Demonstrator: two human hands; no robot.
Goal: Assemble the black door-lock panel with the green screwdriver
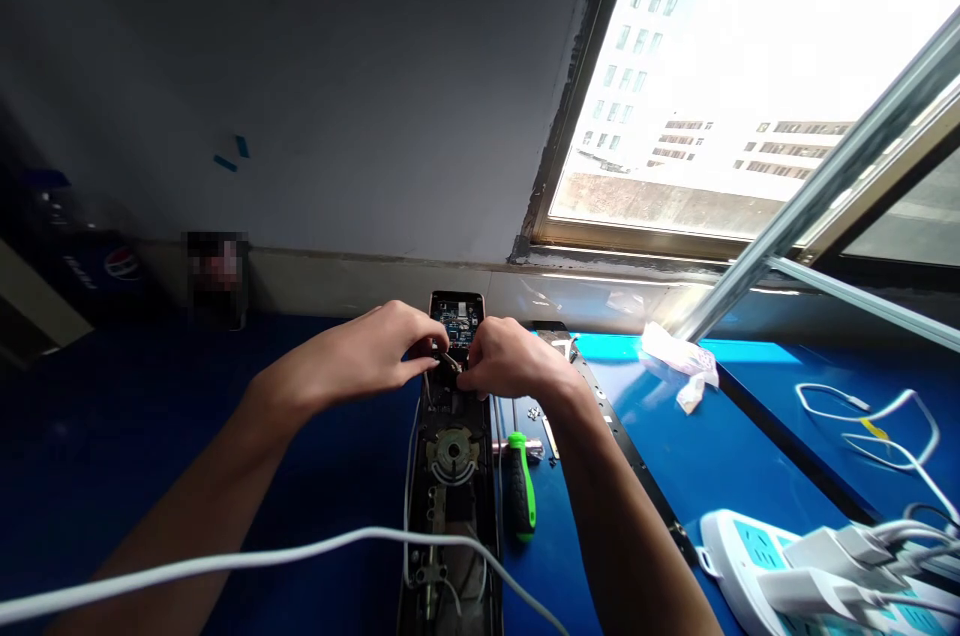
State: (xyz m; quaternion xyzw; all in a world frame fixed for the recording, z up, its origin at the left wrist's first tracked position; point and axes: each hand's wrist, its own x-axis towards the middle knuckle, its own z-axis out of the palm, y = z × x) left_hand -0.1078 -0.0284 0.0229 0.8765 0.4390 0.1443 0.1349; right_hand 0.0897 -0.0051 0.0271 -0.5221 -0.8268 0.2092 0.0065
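A long, narrow black device housing (453, 506), opened up, lies lengthwise in front of me, its inner parts exposed. At its far end sits a dark circuit board (458, 318), and nearer to me is a round metal mechanism (453, 452). My left hand (386, 348) comes in from the left, thumb and fingers pinched over the housing just below the board. From the other side my right hand (510, 358) is closed, fingertips pointing down into the same spot. A small thin piece (450, 360) shows between the fingertips; its kind is too small to tell.
Right of the housing lie a green-and-black screwdriver (521, 491), small screws (534, 413) and a long black panel (619, 436). A white power strip (739, 556) with plugs fills the near right. A white cable (300, 556) crosses the foreground. Crumpled plastic (679, 356) lies below the window.
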